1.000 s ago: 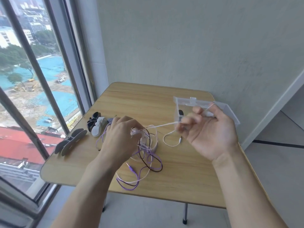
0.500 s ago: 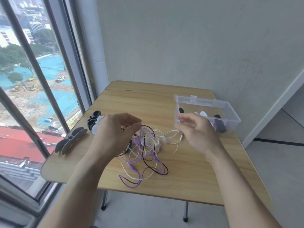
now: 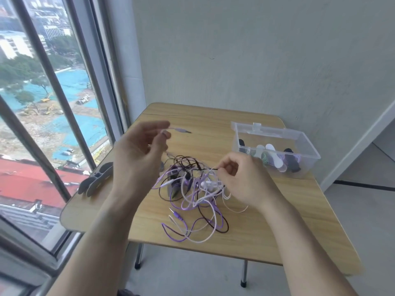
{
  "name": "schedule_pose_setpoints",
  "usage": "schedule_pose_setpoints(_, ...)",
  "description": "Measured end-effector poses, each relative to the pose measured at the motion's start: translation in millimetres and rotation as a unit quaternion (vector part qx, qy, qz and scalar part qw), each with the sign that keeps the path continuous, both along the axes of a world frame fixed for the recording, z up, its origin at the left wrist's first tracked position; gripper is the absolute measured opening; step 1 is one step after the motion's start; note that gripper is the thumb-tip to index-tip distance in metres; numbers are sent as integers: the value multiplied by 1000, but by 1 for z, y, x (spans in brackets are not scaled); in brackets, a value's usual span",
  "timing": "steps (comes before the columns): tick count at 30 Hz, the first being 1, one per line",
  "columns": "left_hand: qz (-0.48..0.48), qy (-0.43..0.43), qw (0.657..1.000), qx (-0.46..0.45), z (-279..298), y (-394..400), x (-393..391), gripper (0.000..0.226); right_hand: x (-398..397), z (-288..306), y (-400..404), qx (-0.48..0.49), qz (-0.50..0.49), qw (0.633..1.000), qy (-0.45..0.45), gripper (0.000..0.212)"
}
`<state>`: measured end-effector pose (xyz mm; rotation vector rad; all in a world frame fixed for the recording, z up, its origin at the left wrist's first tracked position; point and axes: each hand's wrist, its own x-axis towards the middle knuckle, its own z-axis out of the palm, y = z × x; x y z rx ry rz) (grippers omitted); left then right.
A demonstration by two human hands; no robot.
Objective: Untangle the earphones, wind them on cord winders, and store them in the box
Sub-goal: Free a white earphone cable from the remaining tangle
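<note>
The left hand [image 3: 140, 154] is pinching a pale purple cord with its plug [image 3: 181, 130], raised above the tabletop [image 3: 267, 221]. The right hand [image 3: 243, 180] is pinching a dark cord at the tangle of earphones [image 3: 192, 189] — lying between both hands. The box [image 3: 307, 161] is sitting just beyond the right hand.

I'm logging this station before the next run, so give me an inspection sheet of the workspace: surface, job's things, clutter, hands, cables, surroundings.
Surface: light wooden table, rounded corners, on metal legs.
Job's things: tangle of purple, white and dark earphone cords mid-table; clear plastic box at right, open, already holding wound cord winders; dark grey empty cord winders at the left edge.
Clutter: nothing seen.
Hands: left hand raised, pinching a purple plug end; right hand pinching a dark cord at the tangle.
Cables: earphone cords only, loops reaching toward the near edge.
Surroundings: large window left, plain grey wall behind.
</note>
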<state>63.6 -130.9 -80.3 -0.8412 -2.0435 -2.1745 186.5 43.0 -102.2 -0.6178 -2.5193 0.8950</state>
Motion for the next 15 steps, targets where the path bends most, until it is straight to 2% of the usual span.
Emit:
schedule_pose_setpoints(2,8,6,1000,21,1,0,0,18,1,1,3,14,-14,1000,23,11)
schedule_pose_setpoints(3,-9,13,1000,12,1,1,1,19,1,2,2,7,-1,999,32,19)
schedule_pose_setpoints(5,-50,25,998,-26,-1,4,6,21,1,4,-5,-70,64,994,51,39)
schedule_pose_setpoints(7,-86,19,995,-42,-1,8,12,22,-4,5,-17,-168,131,974,76,48)
schedule_pose_setpoints(11,-84,5,996,-27,-1,13,23,21,-14,1,-25,-245,164,945,145,31)
schedule_pose_setpoints(13,-89,-43,995,27,0,15,26,20,-14,-1,-23,-253,174,943,129,32)
schedule_pose_setpoints(15,-120,-107,983,94,3,18,31,23,-15,-3,-26,-213,171,959,80,27)
